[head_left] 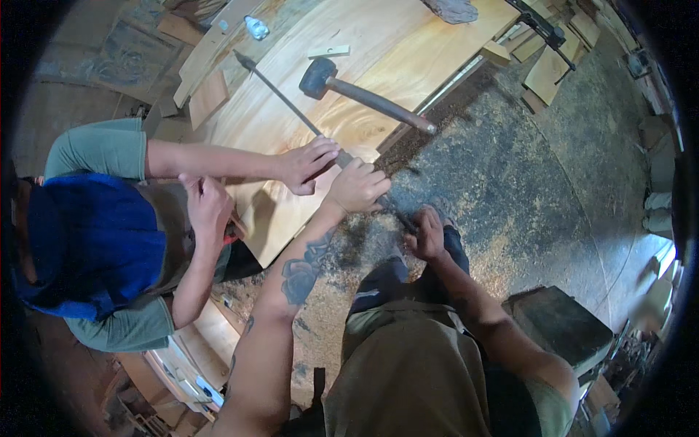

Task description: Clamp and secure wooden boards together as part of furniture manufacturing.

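Slab [408, 44]: broad pale wood with swirled grain, its near edge running close by the fingers of the left hand [360, 186].
Floor [502, 189]: spread wide to the right of both hands' fingers, dark, gritty and sawdust-strewn.
Box [561, 328]: dark and square-topped, standing lower right of the right fingers, well apart.
Long bar [287, 103]: slanted from a pointed dark tip above the slab, beyond the left fingers, down through them to those of the right hand [427, 233], past the edge.
Left grip: fingers were curled over the bar, gripping it.
Right grip: fingers were closed around its lower end.
Co-worker's hand [309, 166]: lay at the bar, just left of the left fingers.
Mallet [368, 100]: rested beyond the left fingers, its blocky black head on the wood, its round, worn handle jutting past the edge.
Pale strip [329, 52]: small, straight, just beyond the mallet's head.
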